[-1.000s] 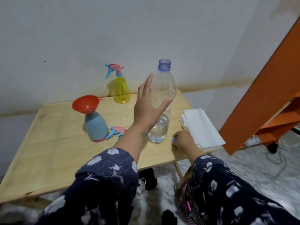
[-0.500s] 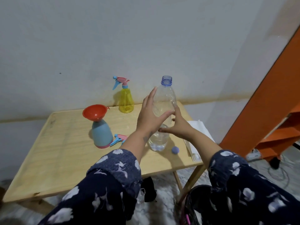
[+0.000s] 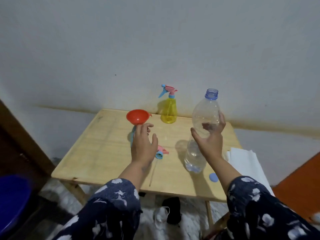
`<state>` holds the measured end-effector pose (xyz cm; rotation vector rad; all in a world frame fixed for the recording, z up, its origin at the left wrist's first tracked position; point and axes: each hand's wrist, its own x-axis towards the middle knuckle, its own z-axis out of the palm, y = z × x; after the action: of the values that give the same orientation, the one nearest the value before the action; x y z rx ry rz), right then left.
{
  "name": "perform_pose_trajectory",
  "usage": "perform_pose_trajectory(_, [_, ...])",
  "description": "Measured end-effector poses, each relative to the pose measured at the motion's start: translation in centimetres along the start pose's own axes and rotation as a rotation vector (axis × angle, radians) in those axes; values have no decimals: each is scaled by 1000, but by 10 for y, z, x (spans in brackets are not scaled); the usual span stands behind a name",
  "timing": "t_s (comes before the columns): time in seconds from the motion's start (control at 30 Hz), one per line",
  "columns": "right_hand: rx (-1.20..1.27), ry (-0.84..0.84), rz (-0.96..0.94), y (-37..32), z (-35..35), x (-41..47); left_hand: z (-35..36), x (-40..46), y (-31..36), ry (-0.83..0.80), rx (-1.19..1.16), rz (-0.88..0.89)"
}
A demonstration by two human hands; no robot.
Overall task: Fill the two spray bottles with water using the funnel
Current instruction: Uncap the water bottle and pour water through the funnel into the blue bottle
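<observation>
My right hand grips the clear water bottle round its middle; the uncapped bottle holds a little water at the bottom and seems lifted slightly above the table. My left hand hovers open in front of the light-blue spray bottle, hiding most of it. A red funnel sits in that bottle's neck. Its pink and blue spray head with a dip tube lies on the table. The yellow spray bottle stands at the back with its spray head on. A blue cap lies near the front edge.
The wooden table stands against a grey wall. White folded paper lies at its right edge. An orange panel is at far right, a blue basin at lower left, dark items on the floor underneath.
My left hand let go of the water bottle and moved left to the blue spray bottle. My right hand took hold of the water bottle. The camera view shifted left.
</observation>
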<state>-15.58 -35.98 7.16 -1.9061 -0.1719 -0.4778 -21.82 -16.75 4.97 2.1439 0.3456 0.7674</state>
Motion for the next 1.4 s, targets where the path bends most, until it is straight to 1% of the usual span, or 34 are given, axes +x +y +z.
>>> perform_pose_trajectory(0.1, [-59, -61, -37, -5, 8, 10, -11, 3, -27, -54, 87, -146])
perform_pose_trajectory(0.17, [-125, -144, -64, -12, 11, 20, -16, 9, -41, -95, 162, -242])
perform_pose_trajectory(0.27, [-228, -361, -65, -31, 14, 37, -19, 22, -61, -144, 222, -338])
perform_pose_trajectory(0.33, [-315, -496, -59, -43, 15, 46, -17, 33, -71, -186, 190, -375])
perform_pose_trajectory(0.47, [-428, -660, -25, -56, 21, 53, -9, 50, -87, -243, 66, -343])
perform_pose_trajectory(0.63, [-656, -826, -22, -67, 30, 47, 0, 59, -102, -287, -99, -277])
perform_pose_trajectory(0.8, [-823, -892, 46, -78, 38, 40, 9, 57, -121, -341, -182, -202])
perform_pose_trajectory(0.9, [-893, -890, 73, -82, 46, 38, 11, 55, -127, -354, -176, -173])
perform_pose_trajectory(1.0, [-928, -904, 139, -88, 53, 37, 10, 56, -129, -372, -160, -141])
perform_pose_trajectory(1.13, [-999, -937, 212, -102, 55, 35, 9, 60, -129, -388, -149, -144])
perform_pose_trajectory(1.23, [-1059, -952, 227, -114, 57, 34, 8, 62, -128, -388, -132, -153])
perform_pose_trajectory(1.4, [-1054, -955, 266, -122, 57, 36, 6, 62, -126, -404, -103, -153])
